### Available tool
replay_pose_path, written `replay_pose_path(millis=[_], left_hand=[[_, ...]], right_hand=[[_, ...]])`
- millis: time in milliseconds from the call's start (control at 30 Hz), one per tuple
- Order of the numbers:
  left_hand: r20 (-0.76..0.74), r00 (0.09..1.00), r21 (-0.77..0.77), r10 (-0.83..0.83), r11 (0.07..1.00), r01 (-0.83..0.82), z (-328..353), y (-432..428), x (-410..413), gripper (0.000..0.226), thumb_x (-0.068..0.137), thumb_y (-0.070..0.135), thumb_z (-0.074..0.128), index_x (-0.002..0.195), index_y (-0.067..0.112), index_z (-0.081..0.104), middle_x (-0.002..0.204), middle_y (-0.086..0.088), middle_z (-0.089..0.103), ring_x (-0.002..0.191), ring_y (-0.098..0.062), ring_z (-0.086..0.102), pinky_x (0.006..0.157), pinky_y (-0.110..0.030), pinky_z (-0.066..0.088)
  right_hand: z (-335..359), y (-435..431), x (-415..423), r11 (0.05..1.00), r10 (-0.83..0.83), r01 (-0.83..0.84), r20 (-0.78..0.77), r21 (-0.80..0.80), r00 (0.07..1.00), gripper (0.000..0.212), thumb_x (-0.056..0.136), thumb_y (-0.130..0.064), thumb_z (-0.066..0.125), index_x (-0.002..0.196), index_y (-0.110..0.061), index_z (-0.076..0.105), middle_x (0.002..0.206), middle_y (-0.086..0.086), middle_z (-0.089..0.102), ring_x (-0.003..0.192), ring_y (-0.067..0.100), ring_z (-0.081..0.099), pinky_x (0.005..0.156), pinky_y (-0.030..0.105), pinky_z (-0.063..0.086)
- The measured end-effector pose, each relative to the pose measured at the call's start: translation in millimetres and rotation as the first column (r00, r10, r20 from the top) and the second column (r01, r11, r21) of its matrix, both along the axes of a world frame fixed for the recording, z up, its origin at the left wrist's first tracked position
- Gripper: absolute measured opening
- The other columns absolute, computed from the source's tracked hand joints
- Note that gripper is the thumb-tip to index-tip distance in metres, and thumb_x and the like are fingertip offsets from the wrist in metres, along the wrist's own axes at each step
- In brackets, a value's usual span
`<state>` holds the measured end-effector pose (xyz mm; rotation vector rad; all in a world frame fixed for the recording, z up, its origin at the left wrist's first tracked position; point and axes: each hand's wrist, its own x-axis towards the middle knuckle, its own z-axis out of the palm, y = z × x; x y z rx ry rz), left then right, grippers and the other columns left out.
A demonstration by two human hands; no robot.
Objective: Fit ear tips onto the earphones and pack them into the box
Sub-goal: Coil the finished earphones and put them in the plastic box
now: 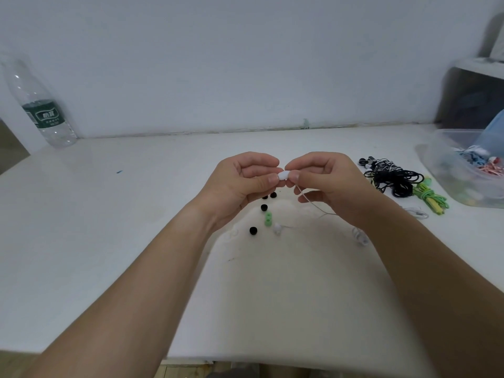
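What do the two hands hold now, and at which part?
Both pinch one white earphone: the left hand at its tip end, the right hand at the end where the thin cable leaves.

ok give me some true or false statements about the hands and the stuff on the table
1. The left hand and the right hand pinch a white earbud between them. True.
2. The water bottle lies on its side. False: it stands upright at the far left, by the wall.
3. Black ear tips lie loose on the table below the hands. True.
4. The clear plastic box has nothing in it. False: coloured earphones lie inside.
5. The bundle of black earphones is in the box. False: it lies on the table, to the left of the box.
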<state>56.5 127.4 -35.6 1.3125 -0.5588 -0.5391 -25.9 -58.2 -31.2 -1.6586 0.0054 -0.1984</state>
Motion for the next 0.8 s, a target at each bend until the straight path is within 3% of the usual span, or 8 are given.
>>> replay_pose_path(millis=[333, 600, 700, 800], left_hand=[[0.02, 1.0, 0.029, 0.018, 0.999, -0.018, 0, 0, -1, 0.023, 0.084, -0.003, 0.072, 0.104, 0.009, 0.068, 0.101, -0.013, 0.077, 0.095, -0.027, 0.074, 0.081, -0.028, 0.057], [0.021, 1.0, -0.005, -0.022, 1.0, 0.022, 1, 0, -2, 0.02, 0.089, -0.001, 0.068, 0.107, 0.008, 0.068, 0.095, -0.009, 0.076, 0.088, -0.021, 0.073, 0.077, -0.026, 0.058], [0.24, 0.97, 0.176, 0.025, 0.982, -0.069, 0, -1, -4, 0.015, 0.091, 0.01, 0.071, 0.105, 0.015, 0.071, 0.095, -0.004, 0.076, 0.081, -0.016, 0.069, 0.071, -0.024, 0.054], [0.593, 0.801, 0.432, -0.078, 0.871, -0.234, -5, -4, -7, 0.005, 0.087, 0.029, 0.076, 0.09, 0.029, 0.073, 0.082, 0.009, 0.073, 0.062, 0.001, 0.054, 0.063, -0.013, 0.04]], right_hand=[[0, 1, -2, 0.996, -0.036, 0.04, 0.05, -0.085, 0.998, 0.004, 0.086, -0.008, 0.075, 0.09, -0.011, 0.074, 0.083, 0.016, 0.073, 0.069, 0.016, 0.061, 0.067, 0.031, 0.054], [1, 0, -1, 0.999, -0.033, 0.033, 0.001, -0.01, 0.999, 0.004, 0.089, -0.01, 0.071, 0.091, -0.013, 0.073, 0.08, 0.008, 0.072, 0.07, 0.017, 0.063, 0.067, 0.032, 0.055], [4, -3, 0, 0.999, -0.038, 0.038, -0.006, 0.004, 0.999, 0.005, 0.087, -0.009, 0.072, 0.086, -0.014, 0.07, 0.075, 0.006, 0.069, 0.066, 0.018, 0.06, 0.062, 0.03, 0.051], [8, -11, -1, 0.99, -0.104, 0.104, 0.004, -0.094, 0.995, 0.011, 0.087, -0.005, 0.071, 0.082, -0.013, 0.065, 0.068, 0.003, 0.064, 0.06, 0.016, 0.053, 0.055, 0.026, 0.044]])
